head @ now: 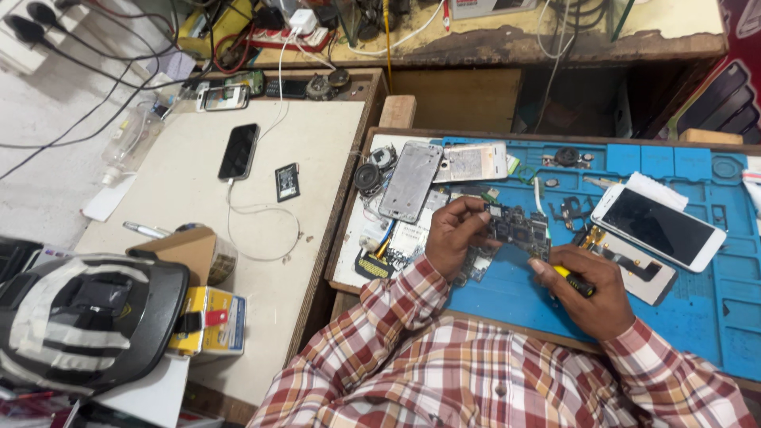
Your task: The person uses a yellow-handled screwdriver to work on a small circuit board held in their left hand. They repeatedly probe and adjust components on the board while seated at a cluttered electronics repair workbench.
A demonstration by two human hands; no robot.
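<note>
Your left hand (453, 235) pinches the circuit board (517, 228) just above the blue mat (682, 309); right hand (590, 287), fingers closed round the yellow-handled screwdriver (572, 280), meets its edge. Judgement: grip by the edges, keep the tip square, press lightly

1. A work mat (697, 309) covers the right-hand bench.
2. On it, a circuit board (519, 228) sits between the left hand (453, 235) and right hand (590, 289).
3. A phone (658, 227) lies right of the board.
4. A phone frame (410, 181) lies to its left.
5. A helmet (79, 317) rests far left.
</note>
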